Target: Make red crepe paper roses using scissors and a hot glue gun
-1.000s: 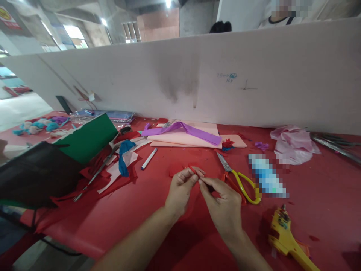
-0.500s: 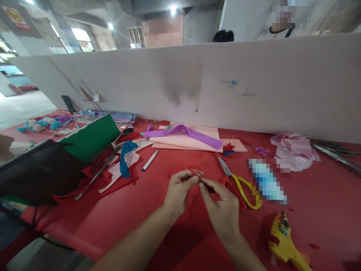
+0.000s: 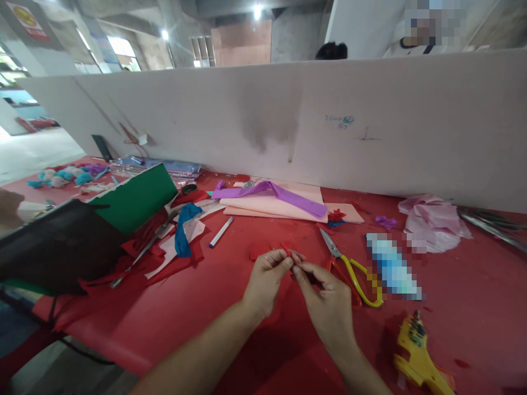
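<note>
Both hands meet over the red table (image 3: 197,323), fingertips together around a small strip of red material (image 3: 287,250). My left hand (image 3: 265,282) pinches it between thumb and forefinger. My right hand (image 3: 327,299) is closed too, its thumb and forefinger pressed to the strip's lower end. The fingers cover most of the piece. Just beyond the left fingers lies a flat red scrap (image 3: 259,250). Right of my right hand rest scissors (image 3: 354,274) with one yellow and one red handle, blades pointing away.
A yellow glue gun (image 3: 418,354) lies at the lower right. A marker (image 3: 221,232), a purple strip (image 3: 269,193) on peach sheets (image 3: 255,212) and coloured scraps (image 3: 185,230) lie beyond. A green box (image 3: 140,200) is at left; a white partition (image 3: 206,120) closes the back.
The view has shifted slightly, so things sit a little farther right. Both hands keep their pinch on the red strip, which shows a bit more upright; more of the red scrap behind is visible.
</note>
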Demonstrator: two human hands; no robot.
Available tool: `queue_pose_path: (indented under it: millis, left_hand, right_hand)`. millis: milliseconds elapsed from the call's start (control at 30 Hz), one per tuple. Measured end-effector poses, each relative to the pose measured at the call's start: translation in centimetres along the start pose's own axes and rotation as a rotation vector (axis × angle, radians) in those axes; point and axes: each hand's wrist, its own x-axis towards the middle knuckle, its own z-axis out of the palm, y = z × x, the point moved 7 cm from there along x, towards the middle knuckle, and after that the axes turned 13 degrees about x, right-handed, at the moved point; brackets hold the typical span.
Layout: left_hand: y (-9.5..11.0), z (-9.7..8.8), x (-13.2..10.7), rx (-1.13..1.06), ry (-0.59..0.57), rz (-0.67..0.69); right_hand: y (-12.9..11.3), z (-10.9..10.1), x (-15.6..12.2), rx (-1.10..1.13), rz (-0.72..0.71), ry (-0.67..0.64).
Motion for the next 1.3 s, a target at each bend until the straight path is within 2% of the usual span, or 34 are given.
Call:
queue_pose_path:
  millis: [200, 333, 467, 600, 733, 933, 1033, 1133, 1300]
  left_hand:
    - [0.1, 0.2, -0.1, 0.0, -0.024, -0.031]
    - [0.2, -0.2, -0.1, 0.031, 0.021, -0.045]
    - [0.4, -0.6, 0.0, 0.094, 0.052, -0.012]
    - [0.7, -0.6, 0.1, 0.142, 0.046, 0.036]
    - [0.8, -0.4, 0.1, 0.175, 0.025, 0.061]
    - [0.4, -0.1, 0.0, 0.188, -0.001, -0.01]
    - [0.4, -0.5, 0.0, 0.122, 0.063, -0.038]
    - [0.3, -0.9, 0.1, 0.093, 0.111, -0.044]
    - [0.6, -0.9, 0.2, 0.131, 0.091, 0.011]
  right_hand:
    - [1.0, 0.3, 0.0, 0.168, 0.191, -0.002]
    - [1.6, 0.6, -0.1, 0.249, 0.252, -0.03]
    - [1.5, 0.8, 0.1, 0.202, 0.206, -0.093]
    - [1.0, 0.5, 0.3, 0.075, 0.101, -0.08]
    - [0.8, 0.5, 0.3, 0.007, 0.069, -0.091]
    - [0.5, -0.1, 0.2, -0.041, 0.041, -0.047]
    - [0.2, -0.3, 0.2, -0.038, 0.026, -0.034]
    - [0.1, -0.1, 0.2, -0.047, 0.014, -0.044]
    - [0.0, 0.3, 0.1, -0.069, -0.021, -0.06]
